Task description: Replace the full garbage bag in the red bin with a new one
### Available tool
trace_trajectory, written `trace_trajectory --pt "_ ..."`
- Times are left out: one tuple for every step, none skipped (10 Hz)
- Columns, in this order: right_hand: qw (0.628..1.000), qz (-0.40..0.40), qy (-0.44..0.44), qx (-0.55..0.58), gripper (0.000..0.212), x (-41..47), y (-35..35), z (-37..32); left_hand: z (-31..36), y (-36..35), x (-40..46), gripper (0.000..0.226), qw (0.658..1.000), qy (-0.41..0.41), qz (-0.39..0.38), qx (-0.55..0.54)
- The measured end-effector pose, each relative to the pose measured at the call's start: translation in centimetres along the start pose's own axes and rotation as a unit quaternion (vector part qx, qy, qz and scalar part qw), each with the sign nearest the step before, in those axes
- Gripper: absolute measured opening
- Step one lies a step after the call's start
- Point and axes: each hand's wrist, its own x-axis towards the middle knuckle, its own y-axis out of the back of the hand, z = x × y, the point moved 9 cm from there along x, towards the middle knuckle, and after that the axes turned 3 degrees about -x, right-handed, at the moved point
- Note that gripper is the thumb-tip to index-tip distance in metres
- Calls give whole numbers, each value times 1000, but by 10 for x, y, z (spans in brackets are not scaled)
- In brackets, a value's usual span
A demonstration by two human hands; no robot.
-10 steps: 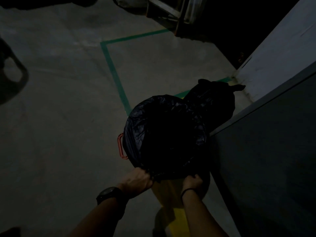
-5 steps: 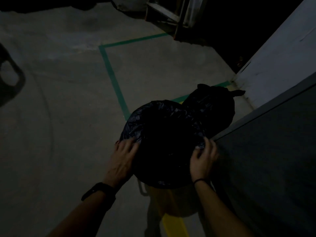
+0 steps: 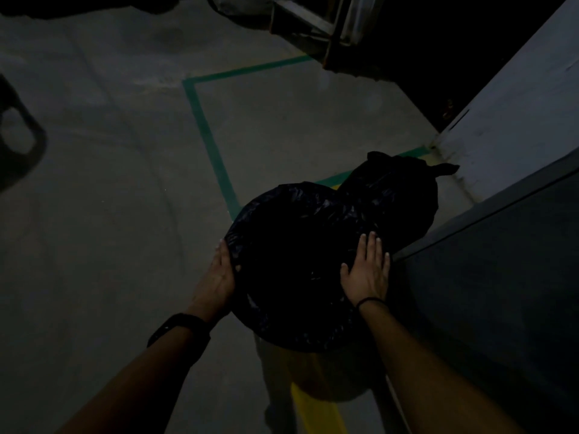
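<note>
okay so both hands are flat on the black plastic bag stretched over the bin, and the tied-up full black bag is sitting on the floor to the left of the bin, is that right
Not quite: the head view shows the tied-up full black bag beyond the bin on its right, by the grey wall, not left. The rest holds: the left hand and right hand lie flat on the black plastic bag stretched over the bin.

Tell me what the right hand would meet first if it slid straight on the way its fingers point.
Probably the tied black bag on the floor behind the bin. The right hand lies flat on the new liner, fingers pointing that way; depth is unclear in this dark view.
</note>
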Motion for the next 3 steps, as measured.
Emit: trace_trajectory --pt "1000 1 26 8 79 -4 8 -7 -7 16 2 73 998 34 54 7" --pt "998 22 61 22 79 -6 25 -24 7 41 0 83 990 -1 114 84" --pt "994 49 90 27 79 -8 49 -44 31 77 -8 88 980 -27 175 95"
